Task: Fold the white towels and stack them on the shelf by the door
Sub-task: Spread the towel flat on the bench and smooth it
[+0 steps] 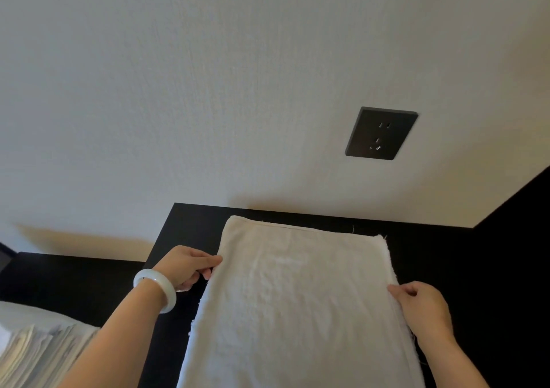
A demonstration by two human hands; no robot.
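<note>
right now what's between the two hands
The white towel fills the gap; left hand and right hand each hold a side edge, in the head view.

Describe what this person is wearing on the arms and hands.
Both forearms are bare, with no sleeves in view and no gloves. The wrist of the left hand carries a smooth, rounded, milky white bangle. The right hand shows no ring, watch or bracelet.
</note>
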